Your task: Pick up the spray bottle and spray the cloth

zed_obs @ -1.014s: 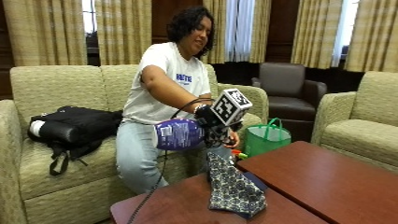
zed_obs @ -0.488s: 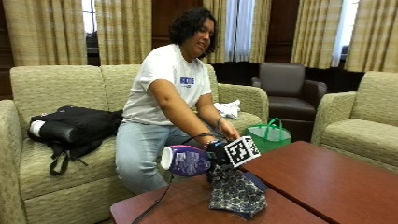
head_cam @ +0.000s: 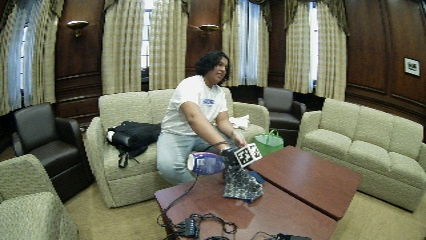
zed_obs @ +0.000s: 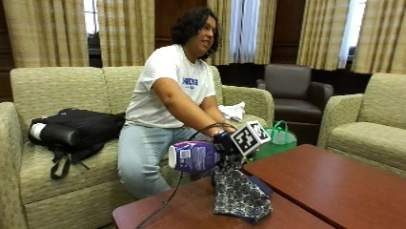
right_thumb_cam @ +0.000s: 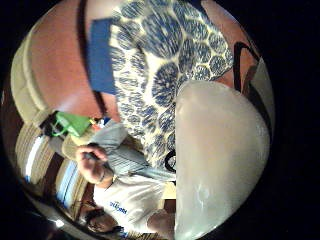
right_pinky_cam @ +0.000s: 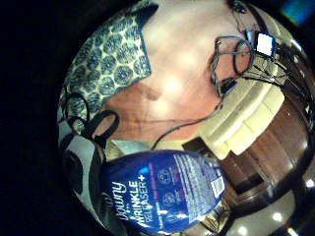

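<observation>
Right hand: your gloved right hand [zed_obs: 223, 143] has its fingers curled round the spray bottle [zed_obs: 193, 156] and holds it up off the desk [zed_obs: 329, 186].
Spray bottle: it lies on its side in your grip, its purple-blue body pointing away from the cloth [zed_obs: 241, 195] and its base toward the sofa [zed_obs: 57, 191]; the little finger side palm view shows the blue label [right_pinky_cam: 165, 194] close against the palm.
Cloth: the blue-and-white patterned cloth sits in a bunched heap on the near part of the desk, right under your hand; whether the hand touches its top, you cannot tell. In the thumb side palm view it spreads over the wood [right_thumb_cam: 165, 75] beside a flat blue item [right_thumb_cam: 101, 55].
Other hand: you cannot tell from the outside view what your bare hand is doing; it is hidden behind the gloved one.
Desk: two reddish wooden tops set side by side; a tangle of cables [head_cam: 200, 224] lies at the near edge.
Surroundings: a black bag [zed_obs: 73, 131] rests on the sofa beside you, and a green bag [zed_obs: 279, 140] stands behind the desk.
</observation>
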`<action>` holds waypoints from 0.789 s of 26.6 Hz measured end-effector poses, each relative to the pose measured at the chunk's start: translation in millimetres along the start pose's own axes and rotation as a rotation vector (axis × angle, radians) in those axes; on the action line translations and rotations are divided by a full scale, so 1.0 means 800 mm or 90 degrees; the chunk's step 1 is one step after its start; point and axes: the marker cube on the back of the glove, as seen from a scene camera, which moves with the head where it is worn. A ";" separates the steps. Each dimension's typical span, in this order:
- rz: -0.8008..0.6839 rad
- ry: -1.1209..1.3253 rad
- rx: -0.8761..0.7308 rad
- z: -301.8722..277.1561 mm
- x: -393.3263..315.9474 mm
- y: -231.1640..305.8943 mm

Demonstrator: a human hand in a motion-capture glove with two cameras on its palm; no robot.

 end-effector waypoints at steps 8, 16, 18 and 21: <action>-0.154 -0.230 0.193 -0.155 -0.031 0.079; -0.327 -0.467 0.372 -0.241 -0.117 0.114; -0.356 -0.523 0.405 -0.248 -0.145 0.110; -0.391 -0.593 0.432 -0.251 -0.179 0.098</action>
